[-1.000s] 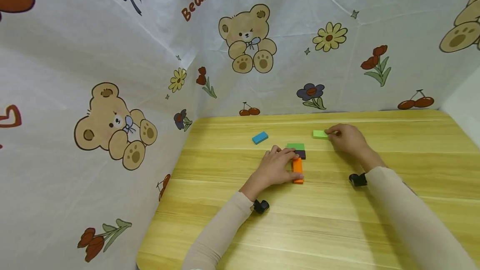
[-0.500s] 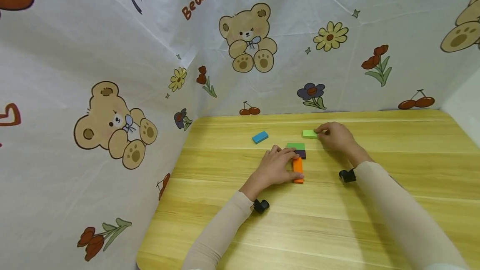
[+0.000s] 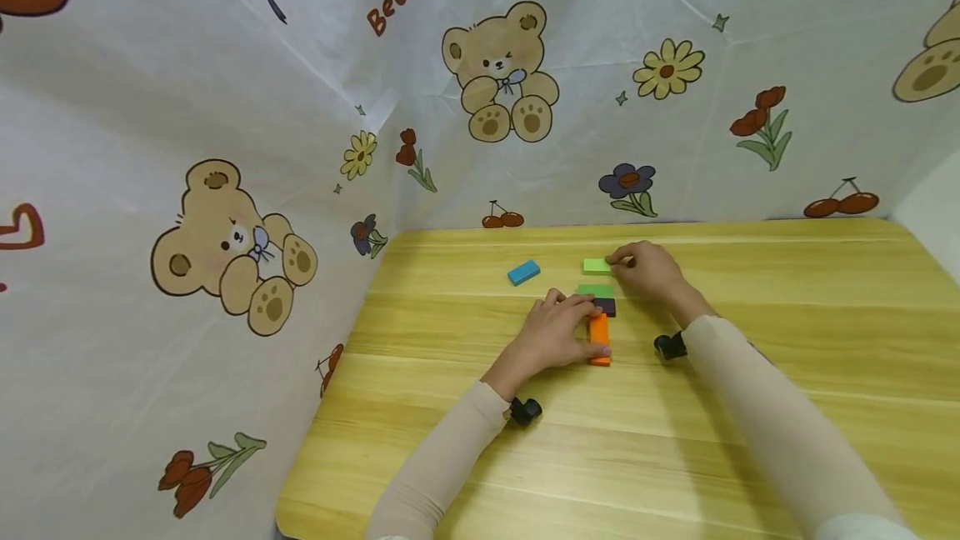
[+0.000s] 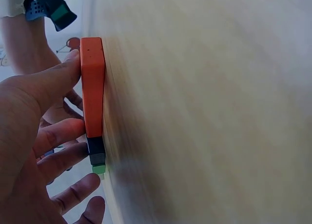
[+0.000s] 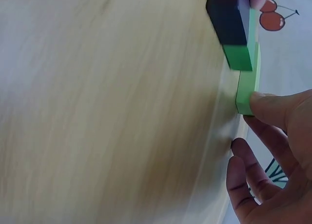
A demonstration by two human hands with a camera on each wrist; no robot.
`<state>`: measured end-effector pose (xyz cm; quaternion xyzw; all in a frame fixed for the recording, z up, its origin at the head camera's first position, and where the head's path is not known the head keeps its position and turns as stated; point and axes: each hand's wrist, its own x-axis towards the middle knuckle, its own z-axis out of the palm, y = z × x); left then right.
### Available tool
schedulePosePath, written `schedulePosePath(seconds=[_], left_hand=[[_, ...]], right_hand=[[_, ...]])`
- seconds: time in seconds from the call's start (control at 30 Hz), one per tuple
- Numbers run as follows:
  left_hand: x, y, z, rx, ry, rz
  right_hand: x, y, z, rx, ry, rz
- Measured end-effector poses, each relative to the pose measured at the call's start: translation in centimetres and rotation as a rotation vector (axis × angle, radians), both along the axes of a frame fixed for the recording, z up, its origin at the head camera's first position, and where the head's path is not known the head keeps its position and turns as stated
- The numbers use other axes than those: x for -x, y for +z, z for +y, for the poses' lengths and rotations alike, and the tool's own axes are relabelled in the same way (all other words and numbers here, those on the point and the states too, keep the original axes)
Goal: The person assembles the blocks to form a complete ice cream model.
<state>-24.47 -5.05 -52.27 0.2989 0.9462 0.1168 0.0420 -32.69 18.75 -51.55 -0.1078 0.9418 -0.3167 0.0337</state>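
My left hand (image 3: 551, 333) spreads over the orange block (image 3: 599, 332), its thumb on the near end and fingertips on the far end, as the left wrist view also shows. Past the orange block, a dark purple block (image 5: 226, 16) lies crosswise and a green block (image 3: 595, 290) lies right behind it. Those fingers partly cover both in the head view. With thumb and forefinger, my right hand (image 3: 648, 269) pinches the right end of a light green block (image 3: 596, 266), just behind the green one; its other fingers hang loosely curled.
A blue block (image 3: 523, 272) lies slantwise on the wooden table (image 3: 420, 340), left of the others. White cloth (image 3: 315, 40) printed with bears and flowers rises along the table's back and left edges.
My right hand has slid the light green block leftward, from the right of the row to behind the green block. The left hand stays on the orange block.
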Motion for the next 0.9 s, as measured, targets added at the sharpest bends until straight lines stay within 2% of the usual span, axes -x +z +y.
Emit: schedulePosePath(seconds=[0.13,0.47,0.9], left_hand=[[0.16,-0.2,0.17,-0.001,-0.008,0.0],[-0.16,0.17,0.47,0.001,-0.002,-0.007],[-0.23,0.19,0.01,-0.012,0.005,-0.011]], right_hand=[[0.07,0.11,-0.36,-0.005,-0.003,-0.003],[-0.09,0.21,-0.41,-0.024,0.003,-0.012],[-0.7,-0.33,-0.93,0.016,0.021,-0.015]])
